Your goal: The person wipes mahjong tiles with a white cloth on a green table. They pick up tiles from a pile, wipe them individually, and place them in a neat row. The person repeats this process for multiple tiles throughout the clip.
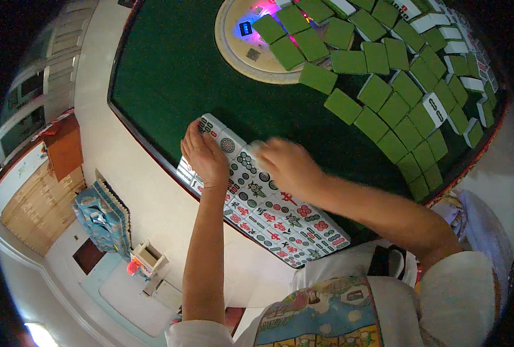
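Observation:
A block of face-up mahjong tiles (pixel 278 217) lies in packed rows along the near edge of the green table. My left hand (pixel 205 154) rests palm down over the block's left end, its fingers together on the tiles. My right hand (pixel 289 167), slightly blurred, is bent at the block's far edge, with a pale tile (pixel 259 152) at its fingertips; whether it grips that tile is not clear. Many green-backed mahjong tiles (pixel 383 108) lie face down at the right, one face-up bamboo tile (pixel 435 109) among them.
A round centre console (pixel 252 65) with coloured lights is set in the green mahjong table (pixel 161 78), partly covered by tiles. The table's dark rim (pixel 142 145) runs along the left. Beyond it, on the floor side, stand a cloth-covered item (pixel 103 217) and a small pale stand (pixel 148 258).

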Action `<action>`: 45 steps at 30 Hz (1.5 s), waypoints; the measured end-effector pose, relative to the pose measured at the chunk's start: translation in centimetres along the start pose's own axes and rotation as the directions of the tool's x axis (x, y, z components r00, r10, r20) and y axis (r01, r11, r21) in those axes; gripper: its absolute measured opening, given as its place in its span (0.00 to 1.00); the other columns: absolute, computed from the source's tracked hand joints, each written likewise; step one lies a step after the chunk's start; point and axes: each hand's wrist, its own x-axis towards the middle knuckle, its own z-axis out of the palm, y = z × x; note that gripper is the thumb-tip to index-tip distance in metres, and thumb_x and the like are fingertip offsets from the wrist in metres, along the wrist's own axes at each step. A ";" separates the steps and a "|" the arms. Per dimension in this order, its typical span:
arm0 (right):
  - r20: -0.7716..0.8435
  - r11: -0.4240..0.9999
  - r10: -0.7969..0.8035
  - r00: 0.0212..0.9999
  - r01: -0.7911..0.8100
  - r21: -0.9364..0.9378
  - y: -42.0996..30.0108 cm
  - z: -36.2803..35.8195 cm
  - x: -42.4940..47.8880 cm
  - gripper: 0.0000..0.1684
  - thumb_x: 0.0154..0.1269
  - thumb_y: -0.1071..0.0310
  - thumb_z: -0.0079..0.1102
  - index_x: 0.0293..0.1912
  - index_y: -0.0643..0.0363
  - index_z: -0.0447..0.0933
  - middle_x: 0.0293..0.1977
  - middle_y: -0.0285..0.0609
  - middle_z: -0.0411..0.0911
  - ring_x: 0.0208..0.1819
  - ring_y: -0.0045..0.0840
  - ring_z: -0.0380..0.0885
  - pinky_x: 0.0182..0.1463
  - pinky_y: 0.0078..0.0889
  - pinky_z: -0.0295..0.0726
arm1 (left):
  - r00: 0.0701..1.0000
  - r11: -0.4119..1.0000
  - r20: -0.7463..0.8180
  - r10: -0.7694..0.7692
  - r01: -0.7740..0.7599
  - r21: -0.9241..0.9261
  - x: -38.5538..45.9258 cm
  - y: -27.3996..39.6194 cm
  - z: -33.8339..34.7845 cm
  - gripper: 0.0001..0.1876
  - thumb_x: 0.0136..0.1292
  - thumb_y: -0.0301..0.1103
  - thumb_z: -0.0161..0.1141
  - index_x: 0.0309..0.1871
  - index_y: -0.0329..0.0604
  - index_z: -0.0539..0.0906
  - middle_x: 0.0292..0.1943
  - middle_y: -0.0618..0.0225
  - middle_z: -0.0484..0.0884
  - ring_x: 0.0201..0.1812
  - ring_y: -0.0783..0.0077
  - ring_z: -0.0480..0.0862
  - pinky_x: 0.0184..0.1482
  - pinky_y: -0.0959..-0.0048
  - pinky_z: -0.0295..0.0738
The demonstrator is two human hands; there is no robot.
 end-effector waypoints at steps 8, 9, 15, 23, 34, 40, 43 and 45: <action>0.042 0.995 0.030 0.999 -0.026 -0.095 0.5 -0.8 -3.5 0.07 0.57 0.70 0.55 0.35 0.62 0.77 0.35 0.52 0.76 0.39 0.42 0.77 0.41 0.40 0.77 | 0.999 1.000 -0.047 0.026 -0.027 -0.008 0.0 0.2 0.2 0.16 0.65 0.31 0.43 0.54 0.38 0.72 0.50 0.54 0.75 0.52 0.52 0.72 0.60 0.59 0.57; 0.026 0.992 0.040 0.999 -0.037 -0.124 0.0 -0.1 -0.3 0.07 0.59 0.68 0.54 0.32 0.63 0.76 0.34 0.53 0.76 0.38 0.42 0.77 0.40 0.41 0.76 | 0.997 0.999 -0.069 0.040 -0.040 -0.010 0.0 0.3 0.1 0.16 0.65 0.31 0.43 0.54 0.38 0.72 0.50 0.54 0.75 0.52 0.52 0.72 0.60 0.60 0.58; -0.001 0.978 -0.028 1.000 0.027 -0.209 0.6 0.7 -0.1 0.08 0.58 0.67 0.53 0.30 0.62 0.76 0.30 0.52 0.75 0.32 0.45 0.76 0.36 0.44 0.76 | 0.990 0.996 -0.111 0.091 -0.088 0.034 0.2 0.0 0.6 0.16 0.65 0.32 0.44 0.53 0.40 0.72 0.50 0.55 0.75 0.52 0.54 0.72 0.57 0.61 0.60; -0.020 0.989 0.037 0.999 -0.040 -0.143 2.0 -2.6 -15.0 0.11 0.57 0.71 0.52 0.41 0.59 0.78 0.30 0.50 0.74 0.32 0.43 0.75 0.36 0.43 0.75 | 0.987 0.996 -0.138 0.080 -0.073 0.053 0.0 -0.4 0.7 0.16 0.66 0.33 0.43 0.54 0.40 0.72 0.50 0.56 0.76 0.52 0.54 0.72 0.58 0.61 0.61; 0.043 0.977 0.127 0.991 -0.117 -0.175 1.0 -4.0 -17.2 0.08 0.57 0.69 0.55 0.35 0.62 0.78 0.28 0.51 0.76 0.31 0.44 0.76 0.35 0.42 0.76 | 0.991 0.998 -0.126 0.036 -0.029 0.063 -0.4 -1.2 1.4 0.16 0.66 0.35 0.43 0.54 0.44 0.73 0.51 0.59 0.76 0.54 0.56 0.73 0.59 0.61 0.60; 0.037 0.983 0.106 0.994 -0.099 -0.154 1.0 -3.4 -16.5 0.10 0.59 0.66 0.51 0.37 0.60 0.77 0.30 0.54 0.77 0.34 0.47 0.77 0.39 0.48 0.76 | 0.989 0.998 -0.137 0.051 -0.045 0.048 -0.5 -1.7 1.5 0.16 0.66 0.36 0.43 0.55 0.44 0.73 0.52 0.59 0.75 0.55 0.57 0.72 0.60 0.61 0.59; -0.068 0.995 0.071 0.995 -0.075 -0.062 0.8 -1.9 -11.0 0.08 0.59 0.68 0.51 0.34 0.61 0.77 0.25 0.53 0.75 0.29 0.46 0.76 0.35 0.44 0.75 | 0.987 0.996 -0.132 0.088 -0.084 0.033 0.1 -0.7 1.5 0.16 0.66 0.36 0.42 0.54 0.44 0.73 0.52 0.60 0.75 0.55 0.57 0.72 0.60 0.61 0.60; -0.096 0.997 0.067 0.993 -0.070 -0.023 1.1 -1.6 -10.4 0.09 0.58 0.65 0.54 0.32 0.61 0.76 0.23 0.55 0.76 0.27 0.45 0.78 0.36 0.48 0.77 | 0.989 0.995 -0.122 0.084 -0.078 0.055 0.3 -0.6 1.7 0.16 0.66 0.36 0.42 0.54 0.44 0.73 0.52 0.61 0.76 0.55 0.57 0.72 0.59 0.61 0.60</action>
